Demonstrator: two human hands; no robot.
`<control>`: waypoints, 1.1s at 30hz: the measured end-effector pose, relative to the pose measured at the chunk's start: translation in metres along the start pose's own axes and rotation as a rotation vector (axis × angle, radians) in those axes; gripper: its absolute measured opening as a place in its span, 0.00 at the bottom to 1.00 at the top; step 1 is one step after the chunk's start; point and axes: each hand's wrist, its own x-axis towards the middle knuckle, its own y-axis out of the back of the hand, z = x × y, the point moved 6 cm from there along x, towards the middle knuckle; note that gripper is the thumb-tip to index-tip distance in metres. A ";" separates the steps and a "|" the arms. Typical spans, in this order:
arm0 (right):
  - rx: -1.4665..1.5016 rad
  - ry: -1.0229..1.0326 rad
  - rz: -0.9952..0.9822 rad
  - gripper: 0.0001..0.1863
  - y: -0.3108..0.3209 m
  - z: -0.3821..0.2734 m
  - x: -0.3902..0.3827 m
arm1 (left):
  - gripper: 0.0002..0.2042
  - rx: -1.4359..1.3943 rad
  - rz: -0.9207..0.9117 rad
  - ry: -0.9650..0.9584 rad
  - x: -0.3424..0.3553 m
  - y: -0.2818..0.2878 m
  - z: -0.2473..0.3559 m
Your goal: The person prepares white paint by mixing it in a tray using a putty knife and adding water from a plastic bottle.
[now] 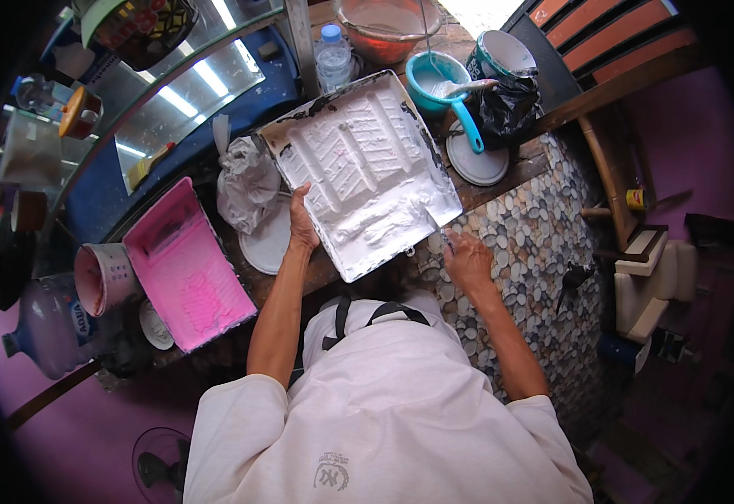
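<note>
I see the left hand [302, 225] holding the white tray [278, 139] by its side, the thumb over the rim, the other fingers not clear to me. The right hand [470, 262] is closed around a thin tool [433, 222], which reaches over the white paint [358, 220]. The tray lies between the hands and beyond them. Left of the left hand is a pink tray [158, 286]; beyond the right hand, a teal pot [424, 101].

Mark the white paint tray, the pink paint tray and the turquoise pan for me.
White paint tray [358, 161]: head view, on its ribbed bed.
Pink paint tray [190, 267]: head view, on its pink bed.
Turquoise pan [468, 123]: head view, on its handle.
</note>
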 end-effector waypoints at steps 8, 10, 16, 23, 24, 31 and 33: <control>-0.049 0.011 -0.034 0.13 -0.007 -0.005 0.006 | 0.30 0.020 0.029 -0.034 0.001 0.004 0.002; -0.011 0.090 -0.049 0.12 -0.013 -0.016 -0.001 | 0.30 0.020 0.045 -0.033 0.001 0.004 0.002; 0.047 0.145 -0.087 0.11 -0.023 -0.035 -0.007 | 0.28 0.004 0.020 -0.023 -0.002 -0.001 0.003; 0.035 0.129 -0.176 0.09 -0.034 -0.055 -0.013 | 0.29 -0.004 0.010 -0.038 0.000 0.000 0.002; 0.111 0.095 -0.215 0.09 -0.038 -0.054 -0.013 | 0.30 0.004 0.018 -0.045 0.001 0.003 0.002; 0.776 -0.400 -0.530 0.11 -0.087 -0.042 -0.023 | 0.30 0.032 0.037 -0.050 -0.004 -0.007 0.004; 0.958 -0.568 -0.610 0.10 -0.089 -0.040 -0.024 | 0.30 0.048 0.069 -0.057 -0.004 -0.006 0.005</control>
